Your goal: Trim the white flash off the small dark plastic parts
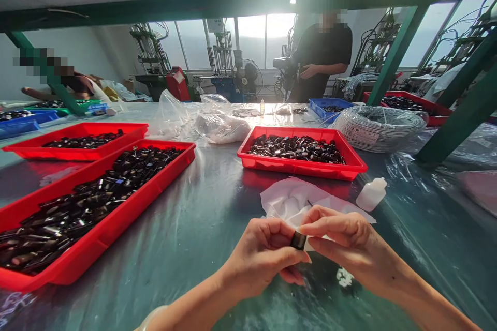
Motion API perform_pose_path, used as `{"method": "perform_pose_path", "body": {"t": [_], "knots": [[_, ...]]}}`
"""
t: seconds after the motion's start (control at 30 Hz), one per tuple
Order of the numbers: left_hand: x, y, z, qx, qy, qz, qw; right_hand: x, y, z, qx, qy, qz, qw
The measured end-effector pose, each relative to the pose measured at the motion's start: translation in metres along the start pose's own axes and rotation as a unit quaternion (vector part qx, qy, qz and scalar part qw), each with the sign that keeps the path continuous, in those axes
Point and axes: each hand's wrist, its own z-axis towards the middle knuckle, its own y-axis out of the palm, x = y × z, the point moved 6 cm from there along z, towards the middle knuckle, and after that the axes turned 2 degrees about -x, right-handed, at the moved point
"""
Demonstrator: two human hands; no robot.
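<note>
My left hand (264, 253) is closed around a small black cylindrical part (298, 240), held between thumb and fingers above the table. Right beside it, my right hand (345, 238) is closed in a pinch at the upper end of the part. A thin dark tip (309, 202) shows just above the right fingers; what they grip is mostly hidden. Beyond both hands lies a crumpled white cloth (285, 199), with a white plastic squeeze bottle (371, 194) to its right. Under my right hand is a little heap of small white pieces (344, 277).
Red trays of black parts stand ahead (303, 165), at left (128, 217) and far left (73, 153). Clear plastic bags (223, 126) and a wrapped cable coil (378, 126) lie behind. Green posts (458, 108) frame the table. One person (324, 51) stands opposite; another sits far left.
</note>
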Motion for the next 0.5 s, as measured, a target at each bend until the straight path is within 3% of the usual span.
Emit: {"method": "perform_pose_path", "body": {"t": [0.1, 0.17, 0.3, 0.4, 0.5], "knots": [[0.003, -0.003, 0.001, 0.000, 0.016, -0.003, 1.000, -0.002, -0.010, -0.003, 0.021, 0.022, -0.109, 0.994], [0.005, -0.006, 0.002, 0.003, 0.020, -0.008, 1.000, 0.005, -0.018, -0.007, 0.027, 0.077, -0.213, 0.974], [0.004, -0.008, 0.001, -0.001, 0.014, -0.022, 1.000, 0.030, -0.024, -0.018, -0.058, 0.206, -0.399, 0.892], [0.002, -0.009, 0.002, 0.002, 0.010, -0.045, 0.999, 0.039, -0.027, -0.019, -0.064, 0.221, -0.497, 0.837], [0.000, -0.009, 0.003, 0.002, 0.004, -0.073, 0.997, 0.042, -0.023, -0.016, -0.071, 0.220, -0.539, 0.810]]}}
